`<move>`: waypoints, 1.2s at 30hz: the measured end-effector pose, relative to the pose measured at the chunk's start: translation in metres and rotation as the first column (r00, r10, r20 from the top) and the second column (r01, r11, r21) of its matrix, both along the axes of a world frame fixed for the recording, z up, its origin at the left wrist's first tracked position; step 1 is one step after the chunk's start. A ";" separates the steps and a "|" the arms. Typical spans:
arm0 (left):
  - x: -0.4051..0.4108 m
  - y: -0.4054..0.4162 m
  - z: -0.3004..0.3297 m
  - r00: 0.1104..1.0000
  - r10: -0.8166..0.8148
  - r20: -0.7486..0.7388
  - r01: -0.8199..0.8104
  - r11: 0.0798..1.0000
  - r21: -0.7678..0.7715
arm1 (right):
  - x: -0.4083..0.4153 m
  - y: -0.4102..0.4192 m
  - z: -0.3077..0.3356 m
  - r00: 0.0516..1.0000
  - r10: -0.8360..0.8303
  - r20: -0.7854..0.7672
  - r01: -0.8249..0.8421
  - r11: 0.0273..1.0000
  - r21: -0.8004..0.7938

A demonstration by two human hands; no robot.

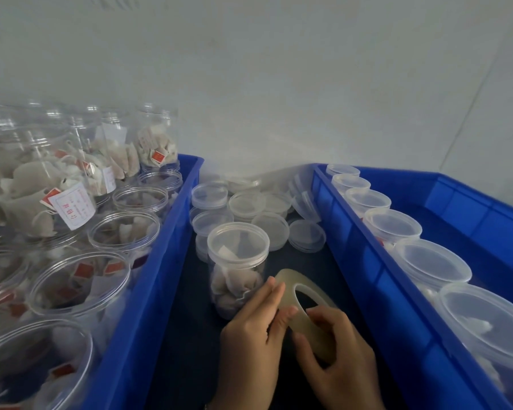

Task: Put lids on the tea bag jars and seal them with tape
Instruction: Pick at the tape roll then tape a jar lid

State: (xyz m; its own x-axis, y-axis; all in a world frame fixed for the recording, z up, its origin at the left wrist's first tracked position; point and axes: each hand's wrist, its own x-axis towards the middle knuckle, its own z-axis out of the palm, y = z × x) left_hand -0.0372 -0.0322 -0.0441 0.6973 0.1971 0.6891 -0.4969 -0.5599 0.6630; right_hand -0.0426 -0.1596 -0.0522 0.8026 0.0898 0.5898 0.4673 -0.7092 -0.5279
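- The left blue bin [148, 291] holds open tea bag jars [80, 279], none lidded, some stacked in a second layer at the back; reaching across it carelessly could knock that upper layer over
- The right blue bin [367, 261] carries a row of lidded jars [433, 261] along its near wall; whether these are taped cannot be told from here
- The dark counter [184, 335] runs between the two bins, a narrow lane to work in
- A pile of loose lids [246, 202] lies at the far end of that lane, behind the work
- One capped jar [237, 261] stands upright in the lane, touching the left hand's fingertips; nothing grips it, so it would likely slide or tip if tape were pulled against it
- The left hand [249, 335] rests its straight fingers [271, 300], pressed together, against the roll's face
- The right hand [341, 353] curls round the roll's lower rim from the near side
- The clear tape roll [305, 300] sits tilted between both hands, just beside the jar; its free end is not visible, and a lost end would mean picking at the film and tearing it crooked
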 end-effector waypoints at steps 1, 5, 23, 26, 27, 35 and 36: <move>0.000 0.000 0.000 1.000 0.011 0.024 -0.011 1.000 0.027 | 0.000 0.000 -0.001 1.000 -0.005 -0.009 0.005 1.000 0.001; -0.002 0.001 0.001 0.993 0.032 0.112 -0.045 0.993 0.110 | 0.002 0.002 -0.002 1.000 -0.022 -0.016 0.023 0.999 0.045; 0.003 0.004 0.002 0.998 0.055 0.016 -0.057 0.991 0.124 | 0.012 -0.001 -0.003 0.988 0.041 -0.152 -0.021 0.991 0.131; 0.004 0.005 0.002 1.000 0.023 -0.007 -0.022 0.990 0.141 | 0.012 -0.001 -0.003 0.988 0.051 -0.146 -0.034 0.993 0.116; 0.005 0.005 0.001 1.000 0.026 0.009 -0.027 0.986 0.164 | 0.012 -0.001 -0.003 0.986 0.055 -0.160 -0.038 0.994 0.106; 0.004 0.006 0.001 0.991 0.095 0.089 -0.114 0.964 0.240 | 0.013 -0.001 -0.003 0.979 0.062 -0.196 -0.046 0.995 0.083; 0.004 0.006 0.001 0.990 0.102 0.095 -0.123 0.962 0.243 | 0.013 -0.001 -0.003 0.978 0.060 -0.199 -0.045 0.996 0.079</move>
